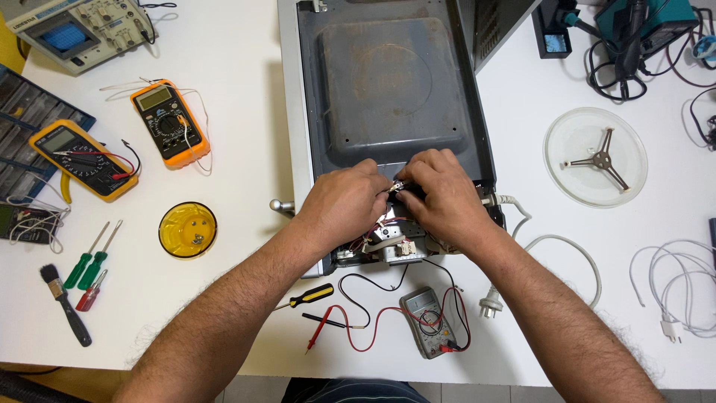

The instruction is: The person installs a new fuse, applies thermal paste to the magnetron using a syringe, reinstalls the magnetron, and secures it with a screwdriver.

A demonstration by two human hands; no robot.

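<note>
Small metal part (397, 186) pinched between left hand (344, 203) and right hand (446, 195), held over microwave chassis (298, 134); grey multimeter (426, 321) at 6 o'clock.

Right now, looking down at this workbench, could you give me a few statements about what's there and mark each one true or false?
1. Both hands, left hand and right hand, meet at the near edge of the upturned appliance. True.
2. The glass plate lies left of the appliance. False: it lies to the right.
3. Two orange multimeters lie on the left. True.
4. The grey multimeter sits on the appliance. False: it lies on the table, between the forearms.
5. The brush is in the right hand. False: it lies on the table.
</note>
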